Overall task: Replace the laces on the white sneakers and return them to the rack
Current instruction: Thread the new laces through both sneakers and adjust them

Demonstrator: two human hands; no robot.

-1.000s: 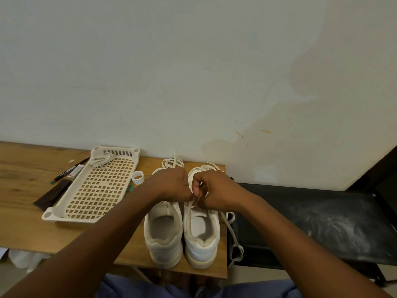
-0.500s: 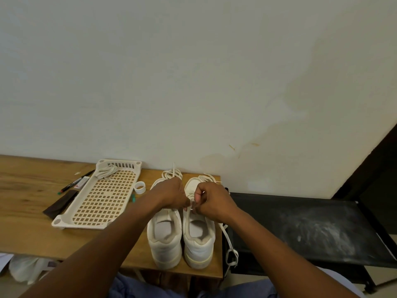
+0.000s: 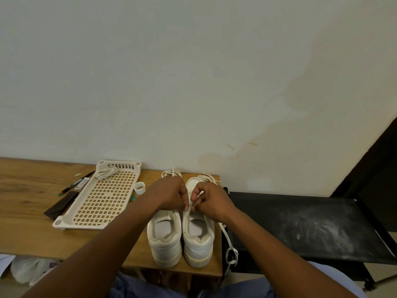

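Pinching one lace [image 3: 190, 205] together — two hands, left [image 3: 169, 193], right [image 3: 211, 200] — over two sneakers [image 3: 182, 237].

Wooden table [image 3: 28, 229] carries two white sneakers [image 3: 165, 239], a perforated tray [image 3: 101, 203] (lace inside), markers [image 3: 75, 184], tape ring [image 3: 139, 187].

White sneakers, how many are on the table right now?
2. The left sneaker and the right sneaker stand side by side at the wooden table's right end, heels toward the camera, their fronts partly hidden by both hands.
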